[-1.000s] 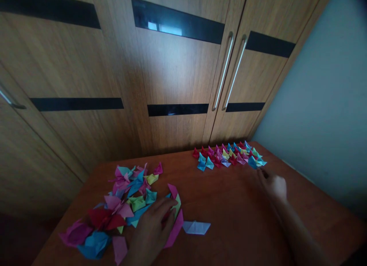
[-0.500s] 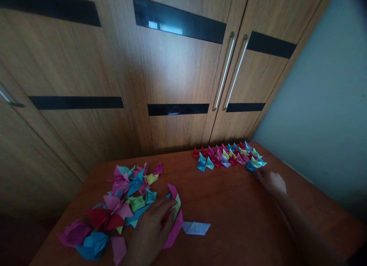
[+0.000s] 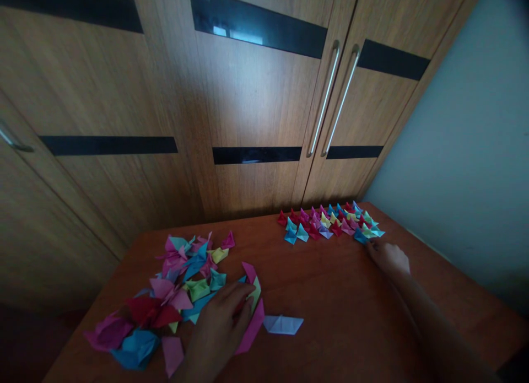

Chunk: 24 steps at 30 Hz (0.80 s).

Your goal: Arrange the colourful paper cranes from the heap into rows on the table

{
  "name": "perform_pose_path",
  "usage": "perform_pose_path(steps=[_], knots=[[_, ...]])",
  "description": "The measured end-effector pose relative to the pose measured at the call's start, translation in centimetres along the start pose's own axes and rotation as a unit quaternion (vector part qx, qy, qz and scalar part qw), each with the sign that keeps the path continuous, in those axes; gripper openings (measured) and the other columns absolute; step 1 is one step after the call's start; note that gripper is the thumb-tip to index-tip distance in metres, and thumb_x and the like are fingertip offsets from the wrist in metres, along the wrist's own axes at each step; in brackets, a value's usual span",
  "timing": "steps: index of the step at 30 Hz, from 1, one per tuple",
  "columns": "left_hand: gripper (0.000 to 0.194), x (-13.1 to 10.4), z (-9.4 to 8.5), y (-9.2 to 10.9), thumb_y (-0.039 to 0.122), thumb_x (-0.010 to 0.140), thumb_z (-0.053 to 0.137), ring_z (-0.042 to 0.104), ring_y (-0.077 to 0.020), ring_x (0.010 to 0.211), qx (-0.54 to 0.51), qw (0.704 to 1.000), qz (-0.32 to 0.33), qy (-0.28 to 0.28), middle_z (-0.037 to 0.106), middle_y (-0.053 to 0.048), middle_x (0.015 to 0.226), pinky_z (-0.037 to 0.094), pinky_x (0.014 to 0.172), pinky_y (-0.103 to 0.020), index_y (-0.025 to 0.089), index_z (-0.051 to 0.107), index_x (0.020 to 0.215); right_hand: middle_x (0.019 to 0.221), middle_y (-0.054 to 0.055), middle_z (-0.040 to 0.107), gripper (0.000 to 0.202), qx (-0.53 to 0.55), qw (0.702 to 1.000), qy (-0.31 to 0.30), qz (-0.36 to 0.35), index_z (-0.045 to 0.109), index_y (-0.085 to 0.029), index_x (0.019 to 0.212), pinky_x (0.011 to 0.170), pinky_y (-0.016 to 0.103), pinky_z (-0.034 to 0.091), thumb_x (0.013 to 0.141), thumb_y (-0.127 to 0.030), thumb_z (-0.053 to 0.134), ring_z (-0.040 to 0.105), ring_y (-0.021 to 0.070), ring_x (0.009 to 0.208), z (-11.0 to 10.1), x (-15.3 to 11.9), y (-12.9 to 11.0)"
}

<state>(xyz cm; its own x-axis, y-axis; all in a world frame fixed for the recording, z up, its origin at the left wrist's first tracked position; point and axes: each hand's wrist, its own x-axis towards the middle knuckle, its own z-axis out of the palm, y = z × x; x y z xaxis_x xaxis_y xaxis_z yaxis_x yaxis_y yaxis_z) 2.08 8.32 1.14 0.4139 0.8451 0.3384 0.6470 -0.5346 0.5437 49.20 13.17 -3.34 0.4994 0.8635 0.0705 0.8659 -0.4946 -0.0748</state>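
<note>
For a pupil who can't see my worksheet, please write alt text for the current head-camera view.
A person's right hand has its fingers at a blue folded paper beside tight rows of colourful folded papers. The left hand lies over pink paper beside a looser heap, on a brown table before wooden cupboard doors.

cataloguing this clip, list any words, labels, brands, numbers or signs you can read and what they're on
None: no readable text shows on the pointed multicoloured folded-paper pieces, pale lilac folded paper, glossy black strips across the brown wooden cupboard, or reddish-brown wooden table.
</note>
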Motion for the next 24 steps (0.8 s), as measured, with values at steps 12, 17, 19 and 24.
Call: perform_pose_path(steps=[12,17,19,24], knots=[[0.021,0.0,-1.3,-1.4,0.026,0.09,0.045,0.064,-0.0207,0.095,0.053,0.996,-0.074,0.01,0.069,-0.004,0.101,0.05,0.084,-0.034,0.025,0.064,0.1,0.088,0.012,0.071,0.04,0.032,0.993,0.112,-0.017,0.067,-0.026,0.106,0.056,0.031,0.041,0.088,-0.048,0.039,0.066,0.0285,0.074,-2.3,-4.0,-5.2],[0.022,0.3,-1.4,-1.6,0.025,0.09,0.043,0.064,-0.02,0.093,0.065,0.995,-0.08,-0.001,0.069,-0.003,0.099,0.05,0.083,-0.033,0.025,0.063,0.099,0.082,0.007,0.071,0.03,0.168,0.968,0.075,-0.169,0.069,-0.023,0.096,0.06,0.025,0.041,0.087,-0.037,0.045,0.066,0.0208,0.074,-1.8,-5.4,-11.2],[0.022,0.3,-1.8,-2.0,0.025,0.09,0.043,0.065,-0.0205,0.093,0.083,0.992,-0.095,0.009,0.069,-0.003,0.099,0.05,0.083,-0.034,0.024,0.063,0.098,0.08,0.005,0.071,0.028,0.212,0.955,0.03,-0.207,0.07,-0.023,0.096,0.061,0.024,0.042,0.086,-0.034,0.046,0.065,0.0187,0.071,-1.3,-6.4,-14.1],[0.025,0.1,-3.3,-4.2,0.028,0.089,0.043,0.064,-0.0217,0.095,0.163,0.973,-0.16,0.043,0.066,-0.005,0.107,0.05,0.082,-0.034,0.024,0.061,0.105,0.075,0.002,0.071,0.022,0.257,0.932,-0.057,-0.249,0.07,-0.023,0.089,0.063,0.022,0.041,0.085,-0.026,0.049,0.064,0.0154,0.068,0.0,-9.5,-19.5]])
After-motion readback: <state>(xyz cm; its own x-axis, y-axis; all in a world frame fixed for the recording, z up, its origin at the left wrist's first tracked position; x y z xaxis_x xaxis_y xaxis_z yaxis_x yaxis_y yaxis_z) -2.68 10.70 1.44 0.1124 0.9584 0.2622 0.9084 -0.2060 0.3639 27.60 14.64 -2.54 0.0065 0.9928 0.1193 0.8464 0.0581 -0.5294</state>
